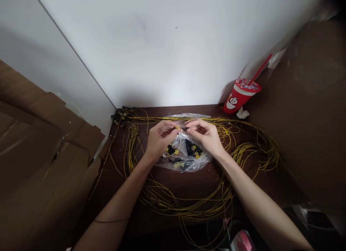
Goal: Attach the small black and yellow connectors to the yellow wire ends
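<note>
My left hand (159, 138) and my right hand (205, 135) meet fingertip to fingertip above a clear plastic bag (186, 161) of small black and yellow parts. The left fingers pinch a small yellow piece (177, 127) at the end of a thin yellow wire. The right fingers close on a small dark part (187, 128) right beside it. Long loops of yellow wire (189, 204) lie spread over the dark wooden table (173, 184), around the bag and under both forearms.
A red drink cup (240, 95) with a straw stands at the table's back right corner, a crumpled white scrap (242, 113) beside it. Brown cardboard (40, 150) leans at the left and more stands at the right (310, 110). A white wall (167, 49) rises behind.
</note>
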Demonstrator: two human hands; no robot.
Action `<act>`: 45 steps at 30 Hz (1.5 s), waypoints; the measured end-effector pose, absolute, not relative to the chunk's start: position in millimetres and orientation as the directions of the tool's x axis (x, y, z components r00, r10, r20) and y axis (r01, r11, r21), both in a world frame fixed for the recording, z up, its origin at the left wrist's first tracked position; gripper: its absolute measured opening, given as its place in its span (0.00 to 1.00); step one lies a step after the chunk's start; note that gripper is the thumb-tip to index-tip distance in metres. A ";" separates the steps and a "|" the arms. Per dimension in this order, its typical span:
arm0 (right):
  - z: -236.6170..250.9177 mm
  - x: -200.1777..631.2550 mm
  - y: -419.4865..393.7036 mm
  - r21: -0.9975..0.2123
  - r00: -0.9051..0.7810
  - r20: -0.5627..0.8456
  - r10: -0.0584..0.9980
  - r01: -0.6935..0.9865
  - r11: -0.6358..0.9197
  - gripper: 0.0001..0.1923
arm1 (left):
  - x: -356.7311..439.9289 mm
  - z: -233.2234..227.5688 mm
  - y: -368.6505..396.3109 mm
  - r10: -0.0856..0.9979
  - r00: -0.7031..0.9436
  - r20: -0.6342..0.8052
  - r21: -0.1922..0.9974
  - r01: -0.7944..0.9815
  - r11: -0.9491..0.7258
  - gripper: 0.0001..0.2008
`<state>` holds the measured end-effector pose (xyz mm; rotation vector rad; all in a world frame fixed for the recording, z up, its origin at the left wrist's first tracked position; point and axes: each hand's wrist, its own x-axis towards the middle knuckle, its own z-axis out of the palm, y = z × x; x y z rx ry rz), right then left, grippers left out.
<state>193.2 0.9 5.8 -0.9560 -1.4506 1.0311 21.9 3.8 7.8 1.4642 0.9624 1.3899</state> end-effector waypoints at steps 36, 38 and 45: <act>5.3 187.9 -4.9 -0.966 -0.079 0.255 0.964 0.030 0.258 0.05 | 27.2 7.5 -6.1 0.727 0.213 0.652 0.611 0.421 -0.671 0.03; 5.2 188.4 -5.3 -0.951 -0.086 0.294 0.952 0.067 0.300 0.04 | 27.3 6.6 -5.9 0.725 0.212 0.655 0.607 0.424 -0.672 0.03; 5.5 189.3 -7.0 -0.895 -0.110 0.411 0.905 0.141 0.423 0.01 | 27.9 2.5 -4.8 0.772 0.180 0.610 0.685 0.370 -0.628 0.02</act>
